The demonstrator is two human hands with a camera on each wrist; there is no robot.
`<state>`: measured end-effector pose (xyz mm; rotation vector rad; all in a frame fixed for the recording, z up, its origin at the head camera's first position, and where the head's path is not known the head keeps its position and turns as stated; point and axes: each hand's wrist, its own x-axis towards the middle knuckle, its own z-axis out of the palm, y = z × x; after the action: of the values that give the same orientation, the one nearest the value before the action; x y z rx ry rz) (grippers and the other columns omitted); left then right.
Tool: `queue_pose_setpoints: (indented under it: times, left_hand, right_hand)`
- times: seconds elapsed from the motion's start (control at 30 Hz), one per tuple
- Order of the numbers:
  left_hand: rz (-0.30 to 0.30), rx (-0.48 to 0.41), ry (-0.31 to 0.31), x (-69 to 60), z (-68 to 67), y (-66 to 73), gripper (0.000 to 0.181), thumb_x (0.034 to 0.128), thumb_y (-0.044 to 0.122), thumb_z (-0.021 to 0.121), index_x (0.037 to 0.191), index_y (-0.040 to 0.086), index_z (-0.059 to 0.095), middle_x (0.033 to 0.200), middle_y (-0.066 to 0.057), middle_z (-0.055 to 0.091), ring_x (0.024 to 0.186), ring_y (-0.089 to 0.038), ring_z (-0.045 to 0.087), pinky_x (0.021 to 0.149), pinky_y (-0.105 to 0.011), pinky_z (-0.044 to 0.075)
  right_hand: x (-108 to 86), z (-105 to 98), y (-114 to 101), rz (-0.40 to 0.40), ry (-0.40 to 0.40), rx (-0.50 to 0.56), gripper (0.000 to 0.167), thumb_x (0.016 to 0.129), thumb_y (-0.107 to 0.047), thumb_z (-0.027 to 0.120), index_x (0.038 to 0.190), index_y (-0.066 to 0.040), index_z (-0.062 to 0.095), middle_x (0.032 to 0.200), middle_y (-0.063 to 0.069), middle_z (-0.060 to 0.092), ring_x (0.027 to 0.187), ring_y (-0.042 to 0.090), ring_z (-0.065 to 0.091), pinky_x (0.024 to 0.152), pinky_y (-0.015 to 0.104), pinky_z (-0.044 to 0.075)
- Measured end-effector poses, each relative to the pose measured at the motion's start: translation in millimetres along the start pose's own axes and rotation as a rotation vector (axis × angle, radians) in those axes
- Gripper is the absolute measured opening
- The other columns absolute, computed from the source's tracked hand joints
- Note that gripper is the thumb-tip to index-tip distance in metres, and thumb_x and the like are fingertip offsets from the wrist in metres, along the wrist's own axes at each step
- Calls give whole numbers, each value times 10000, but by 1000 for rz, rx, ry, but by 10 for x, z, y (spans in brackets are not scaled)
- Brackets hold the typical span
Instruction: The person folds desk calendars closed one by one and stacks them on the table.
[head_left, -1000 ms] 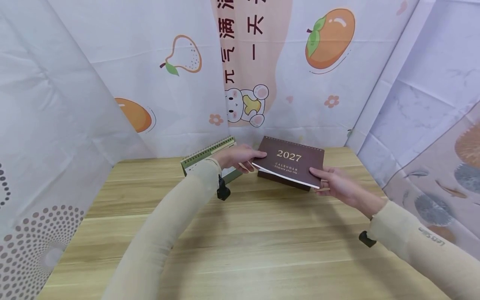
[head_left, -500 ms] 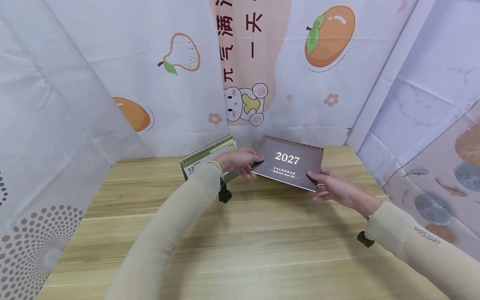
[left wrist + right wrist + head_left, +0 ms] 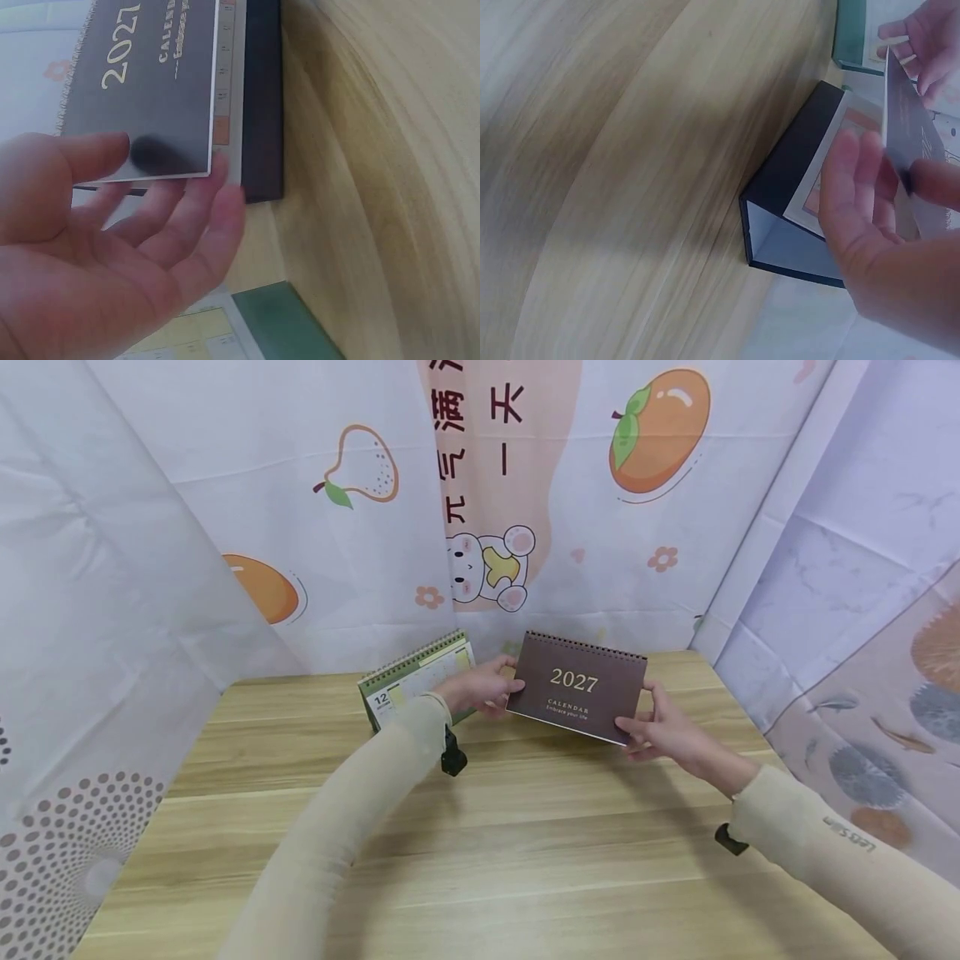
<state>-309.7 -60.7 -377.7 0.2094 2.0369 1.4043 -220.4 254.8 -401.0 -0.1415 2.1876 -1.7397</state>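
A brown spiral-bound desk calendar with "2027" on its front stands near the back of the wooden table. My left hand pinches the cover's left edge, thumb in front and fingers behind. At the lower right corner my right hand grips the cover between thumb and fingers. In the right wrist view the cover is raised off a printed page and the dark folded stand. A green desk calendar stands at the left, partly hidden by my left hand and sleeve.
The wooden table reaches back to a printed fabric curtain. More fabric hangs along the right side.
The cover has tipped down slightly from its more raised position, with both hands moving along at its edges. My right fingers have spread further up its right side.
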Motion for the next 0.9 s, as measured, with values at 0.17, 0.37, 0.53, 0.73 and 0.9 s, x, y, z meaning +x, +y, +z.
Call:
queue_pose_setpoints:
  times: [0.17,0.37,0.53,0.73,0.9]
  left_hand:
    - [67,0,63,50,32,-33,590,1050,139,565,1559,218,278,1147,-156,638,911,-256,655,1038,-591,436]
    - [83,21,101,87,77,-57,743,1016,133,635,1597,169,174,1229,-207,586,835,-212,571,947,-574,468]
    - [81,20,95,95,101,-91,736,1012,157,647,1582,164,182,1254,-202,610,772,-200,538,890,-540,463]
    - [87,48,107,97,110,-122,757,1004,171,662,1595,200,190,1312,-192,559,958,-250,598,966,-562,483]
    - [96,84,117,96,114,-135,790,1004,196,661,1619,227,166,1482,-255,402,1214,-365,540,994,-585,474]
  right_hand:
    - [23,-18,27,-29,23,-27,733,1008,16,568,1503,-173,61,984,208,661,739,290,689,760,585,582]
    - [30,-43,57,-35,54,-54,762,1004,15,576,1517,-163,43,1044,268,630,790,336,691,754,581,585]
    - [6,-35,60,-29,71,-71,795,1010,-48,604,1521,-160,5,1126,302,605,844,295,688,789,575,580]
    - [-11,-20,50,-29,84,-105,871,1014,-109,623,1539,-184,-69,1259,353,481,1009,390,661,837,583,564]
    - [1,-18,70,-43,108,-129,920,1008,-111,627,1562,-209,-102,1344,365,375,999,354,653,797,547,579]
